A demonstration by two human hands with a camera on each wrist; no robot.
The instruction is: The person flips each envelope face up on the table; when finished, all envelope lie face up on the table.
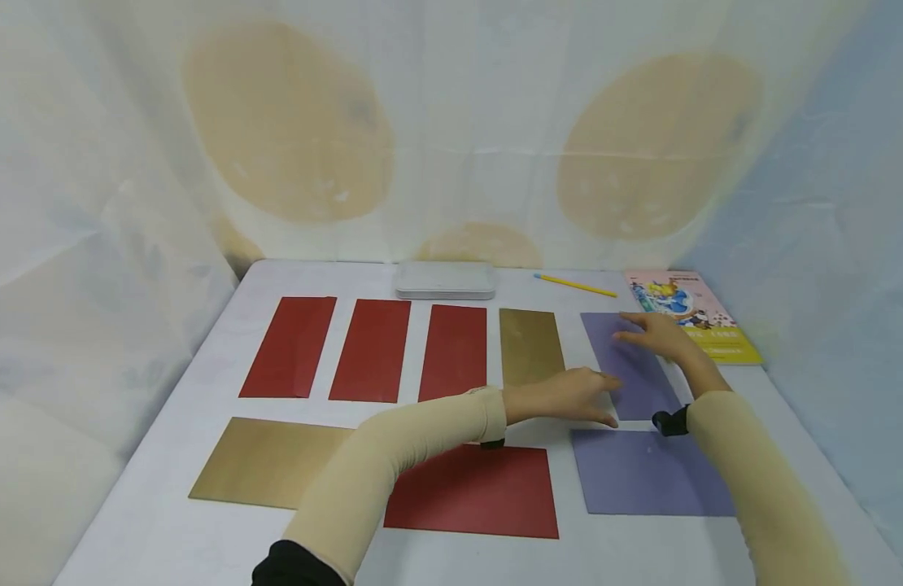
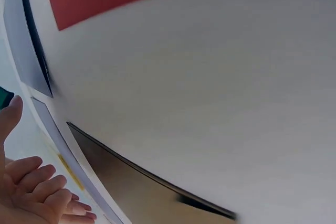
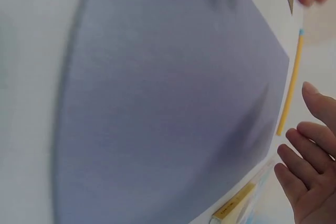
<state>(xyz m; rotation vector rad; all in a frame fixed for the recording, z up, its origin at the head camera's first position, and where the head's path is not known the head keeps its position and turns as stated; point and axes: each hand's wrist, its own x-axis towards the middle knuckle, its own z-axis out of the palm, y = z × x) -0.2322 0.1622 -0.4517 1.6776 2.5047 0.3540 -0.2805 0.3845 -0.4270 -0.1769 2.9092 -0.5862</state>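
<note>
Over the left edge of the upper purple sheet (image 1: 645, 382) is my left hand (image 1: 569, 395), thumb and fingers spread apart. My right hand (image 1: 660, 335) hovers at that sheet's far right part, its fingers loosely extended. In the right wrist view the purple sheet (image 3: 168, 93) lies flat below the right hand (image 3: 312, 166), which holds nothing. The left wrist view shows the left hand (image 2: 39, 192) with relaxed fingers and nothing gripped. A second purple sheet (image 1: 649, 472) lies nearer me. Left of the hands is a gold sheet (image 1: 530, 346), partly covered by the left hand.
Red sheets (image 1: 371, 350) stand in the back row to the left. A gold sheet (image 1: 268, 460) and a red sheet (image 1: 481, 496) lie in front, partly under my left sleeve. Farther back are a grey-white case (image 1: 446, 280), a yellow pencil (image 1: 576, 285) and a picture book (image 1: 722, 342).
</note>
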